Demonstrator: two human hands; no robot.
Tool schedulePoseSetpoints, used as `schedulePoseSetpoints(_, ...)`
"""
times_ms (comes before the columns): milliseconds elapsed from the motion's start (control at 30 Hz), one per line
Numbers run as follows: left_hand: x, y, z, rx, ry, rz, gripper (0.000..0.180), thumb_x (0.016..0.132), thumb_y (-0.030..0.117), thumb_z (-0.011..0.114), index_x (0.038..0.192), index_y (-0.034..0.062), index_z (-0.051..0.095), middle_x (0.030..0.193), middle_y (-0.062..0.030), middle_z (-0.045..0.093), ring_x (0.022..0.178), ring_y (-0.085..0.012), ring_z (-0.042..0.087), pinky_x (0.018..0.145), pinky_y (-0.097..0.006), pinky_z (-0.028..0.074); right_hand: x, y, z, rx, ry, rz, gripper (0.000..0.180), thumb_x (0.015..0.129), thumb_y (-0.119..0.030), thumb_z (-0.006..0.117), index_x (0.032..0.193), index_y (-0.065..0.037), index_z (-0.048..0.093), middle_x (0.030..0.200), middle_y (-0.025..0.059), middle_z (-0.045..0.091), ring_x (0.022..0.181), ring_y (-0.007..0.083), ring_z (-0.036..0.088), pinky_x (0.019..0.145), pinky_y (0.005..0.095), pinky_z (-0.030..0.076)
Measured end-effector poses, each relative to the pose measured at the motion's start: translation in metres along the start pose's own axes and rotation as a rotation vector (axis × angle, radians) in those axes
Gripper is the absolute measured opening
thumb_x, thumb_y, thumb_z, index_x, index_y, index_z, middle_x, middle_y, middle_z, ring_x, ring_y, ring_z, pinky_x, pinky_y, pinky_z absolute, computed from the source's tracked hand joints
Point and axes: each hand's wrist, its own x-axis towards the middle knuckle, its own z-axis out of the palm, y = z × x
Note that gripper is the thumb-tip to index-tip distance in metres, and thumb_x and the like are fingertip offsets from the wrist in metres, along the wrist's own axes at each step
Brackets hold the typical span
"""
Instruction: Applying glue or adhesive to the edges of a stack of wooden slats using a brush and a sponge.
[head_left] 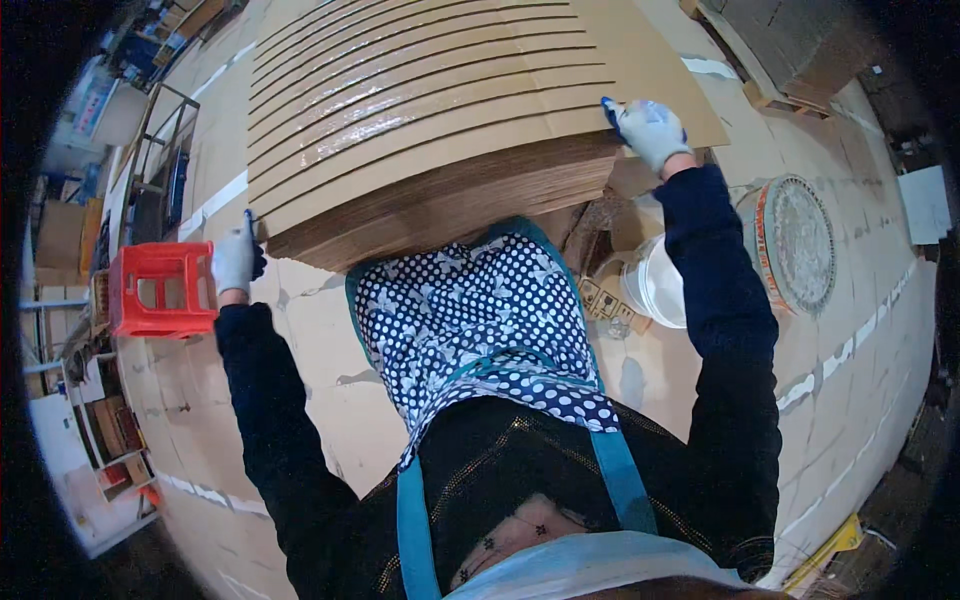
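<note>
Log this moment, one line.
left hand: gloved, at near-left corner of cardboard stack | right hand: gloved, at near-right corner | red stool: further left

Dark-lined tan cardboard sheets, red stool, teal-trimmed navy apron with white polka dots

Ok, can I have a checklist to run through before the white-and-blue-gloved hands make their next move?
1. Both hands gloved: ok, the left hand and right hand wear white fabric gloves with blue fingertips.
2. Hands at the thick stack of flat brown cardboard: ok, one at each near corner.
3. Firm grip: cannot tell, the fingertips are partly hidden.
4. Left hand clear of the red plastic stool: cannot tell, they look very close.
5. Floor on the right clear: not ok, a round white bucket and a round lidded drum stand there.
</note>
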Motion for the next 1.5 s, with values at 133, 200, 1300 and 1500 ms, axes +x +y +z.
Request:
schedulePoseSetpoints(133, 0.003, -0.018, 0.003, -0.981, 0.08, -0.118, 0.048, 0.096, 0.037, 0.049, 0.133, 0.0067, 0.045, 0.102, -0.0174, 0.059, 0.081, -0.0238, 0.062, 0.064, -0.038, 0.053, -0.002, 0.011, -0.007, 1.312, -0.09, 0.379, 0.058, 0.092, -0.058, 0.044, 0.084, -0.006, 0.067, 0.069, 0.01, 0.066, 0.056, 0.0164, 0.061, 0.049, 0.0277, 0.048)
schedulePoseSetpoints(200, 0.001, -0.023, 0.039, -1.576, 0.101, 0.065, 0.054, 0.097, 0.039, 0.049, 0.137, 0.0046, 0.041, 0.122, -0.0159, 0.054, 0.109, -0.0255, 0.055, 0.087, -0.047, 0.051, 0.004, -0.009, 0.025, 1.658, 0.45, 0.423, 0.048, 0.094, -0.048, 0.049, 0.089, -0.004, 0.068, 0.077, 0.0115, 0.067, 0.068, 0.0183, 0.063, 0.057, 0.0301, 0.05)
schedulePoseSetpoints(1300, 0.058, 0.011, 0.09, -0.81, 0.37, -0.081, 0.036, 0.093, 0.034, 0.049, 0.089, 0.0019, 0.066, 0.071, 0.0004, 0.059, 0.064, -0.0125, 0.053, 0.057, -0.035, 0.041, 0.071, -0.033, 0.087, 0.413, 0.386, 0.421, 0.054, 0.094, -0.048, 0.039, 0.089, -0.003, 0.067, 0.092, 0.0228, 0.066, 0.089, 0.0379, 0.063, 0.079, 0.0463, 0.048)
schedulePoseSetpoints(1500, 0.052, 0.024, 0.104, -0.69, 0.609, -0.107, 0.021, 0.09, 0.018, 0.054, 0.085, 0.0043, 0.068, 0.059, 0.0025, 0.053, 0.049, -0.0092, 0.044, 0.046, -0.028, 0.035, 0.074, -0.025, 0.089, 0.443, 0.39, 0.47, 0.045, 0.092, -0.042, 0.044, 0.086, -0.003, 0.066, 0.087, 0.021, 0.067, 0.086, 0.0387, 0.063, 0.077, 0.0468, 0.048)
